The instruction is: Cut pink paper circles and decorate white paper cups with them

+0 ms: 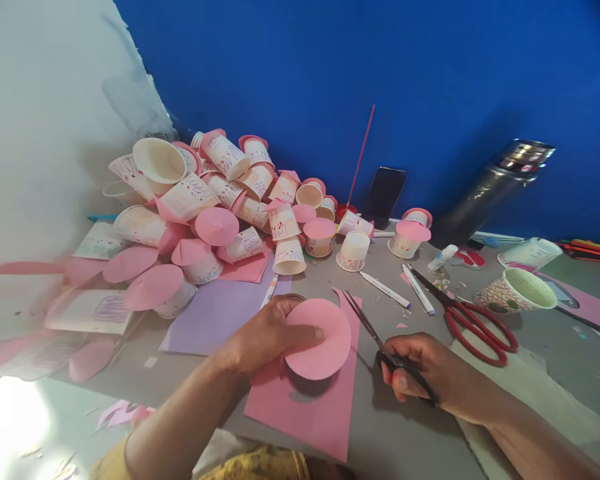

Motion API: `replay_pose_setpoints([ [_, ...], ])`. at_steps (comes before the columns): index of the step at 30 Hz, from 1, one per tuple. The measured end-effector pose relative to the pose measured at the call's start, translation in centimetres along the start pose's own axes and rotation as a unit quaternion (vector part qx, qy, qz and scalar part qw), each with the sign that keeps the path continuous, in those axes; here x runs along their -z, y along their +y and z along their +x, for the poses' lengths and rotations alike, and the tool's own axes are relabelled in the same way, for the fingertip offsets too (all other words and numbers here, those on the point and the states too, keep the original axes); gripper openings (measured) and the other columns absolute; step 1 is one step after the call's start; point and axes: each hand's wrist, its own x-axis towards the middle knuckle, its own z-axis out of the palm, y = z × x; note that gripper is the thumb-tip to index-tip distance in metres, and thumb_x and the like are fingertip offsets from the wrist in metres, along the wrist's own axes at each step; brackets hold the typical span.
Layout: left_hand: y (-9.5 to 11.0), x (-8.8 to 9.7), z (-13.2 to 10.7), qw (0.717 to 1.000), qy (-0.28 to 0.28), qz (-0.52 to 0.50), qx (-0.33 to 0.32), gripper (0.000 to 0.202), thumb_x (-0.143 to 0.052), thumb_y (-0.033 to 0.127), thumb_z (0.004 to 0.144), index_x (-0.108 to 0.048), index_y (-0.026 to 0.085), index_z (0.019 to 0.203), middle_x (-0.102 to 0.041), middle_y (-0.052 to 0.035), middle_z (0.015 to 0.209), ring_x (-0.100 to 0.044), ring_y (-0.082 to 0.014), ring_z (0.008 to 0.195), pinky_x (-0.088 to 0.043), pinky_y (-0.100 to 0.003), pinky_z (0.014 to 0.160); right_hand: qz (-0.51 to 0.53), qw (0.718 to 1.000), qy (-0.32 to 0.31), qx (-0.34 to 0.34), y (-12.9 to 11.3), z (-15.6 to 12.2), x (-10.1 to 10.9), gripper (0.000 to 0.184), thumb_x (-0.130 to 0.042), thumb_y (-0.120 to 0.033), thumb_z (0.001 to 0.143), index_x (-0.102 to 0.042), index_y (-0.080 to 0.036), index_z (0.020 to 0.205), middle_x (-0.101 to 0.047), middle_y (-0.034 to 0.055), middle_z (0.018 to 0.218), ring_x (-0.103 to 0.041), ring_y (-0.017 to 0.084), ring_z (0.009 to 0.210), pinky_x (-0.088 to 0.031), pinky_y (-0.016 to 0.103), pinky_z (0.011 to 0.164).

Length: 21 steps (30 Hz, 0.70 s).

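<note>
Head view — pink disc (330, 357) sits between left fingers (301, 336).

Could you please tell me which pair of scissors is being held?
The dark-handled scissors, gripped in the right hand; the red-handled scissors lie unheld beside the patterned cup.

Heaped pink-capped white paper cups (217, 227): barrier at left.
Red-handled metal scissors (454, 307): obstacle at right.
Grey tabletop (369, 417): passable strip between pink rectangular paper sheet (310, 420) and right hand (420, 367).
</note>
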Motion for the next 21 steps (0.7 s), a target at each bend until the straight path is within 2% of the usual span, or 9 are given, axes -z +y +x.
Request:
replay_pose_setpoints([
  [5, 0.1, -0.4, 0.0, 0.999, 0.041, -0.020, 0.007, 0.042, -0.089, 0.042, 0.063, -0.081, 0.013, 0.092, -0.075, -0.0078, 0.079, -0.065, -0.0176, 0.067, -0.049, -0.025, 0.058, 0.022, 0.997, 0.040, 0.058, 0.1, 0.3, 0.2, 0.066, -0.071, -0.080, 0.075, -0.065, -0.016, 0.085, -0.063, 0.0043, 0.073, -0.050, 0.014, 0.065, -0.037, 0.026, 0.061],
  [10, 0.8, -1.1, -0.4, 0.992, 0.049, 0.114, -0.008, 0.036, -0.083, 0.043, 0.070, -0.079, 0.013, 0.089, -0.074, -0.0070, 0.077, -0.064, -0.0174, 0.066, -0.048, -0.026, 0.059, 0.045, 0.990, 0.078, 0.104, -0.5, 0.4, 0.2, 0.071, -0.076, -0.080, 0.071, -0.072, -0.015, 0.097, -0.068, 0.0084, 0.086, -0.046, 0.013, 0.064, -0.035, 0.026, 0.057],
  [13, 1.3, -1.9, -0.2, 0.986, 0.049, 0.157, -0.008, 0.035, -0.081, 0.044, 0.070, -0.079, 0.012, 0.084, -0.073, -0.0072, 0.074, -0.063, -0.0178, 0.065, -0.047, -0.026, 0.057, 0.049, 0.987, 0.091, 0.121, -1.0, 0.3, 0.0, 0.072, -0.078, -0.080, 0.068, -0.073, -0.015, 0.099, -0.067, 0.0062, 0.082, -0.041, 0.011, 0.061, -0.033, 0.026, 0.055],
  [17, 2.2, -3.1, 0.7, 0.992, 0.043, 0.122, -0.012, 0.041, -0.081, 0.049, 0.070, -0.079, 0.013, 0.089, -0.073, -0.0076, 0.077, -0.063, -0.0164, 0.064, -0.048, -0.025, 0.055, 0.068, 0.982, 0.117, 0.129, -0.8, 0.6, 0.2, 0.067, -0.080, -0.077, 0.067, -0.074, -0.015, 0.092, -0.067, 0.0052, 0.074, -0.041, 0.012, 0.058, -0.031, 0.026, 0.053],
  [21, 3.0, -4.0, 2.2, 0.996, 0.054, 0.059, -0.025, 0.041, -0.080, 0.051, 0.073, -0.075, 0.012, 0.084, -0.068, -0.0053, 0.070, -0.055, -0.0114, 0.053, -0.044, -0.023, 0.047, 0.102, 0.968, 0.187, 0.133, 0.0, 1.0, 0.7, 0.057, -0.082, -0.070, 0.071, -0.074, -0.015, 0.085, -0.068, 0.0041, 0.071, -0.040, 0.010, 0.055, -0.029, 0.025, 0.052],
])
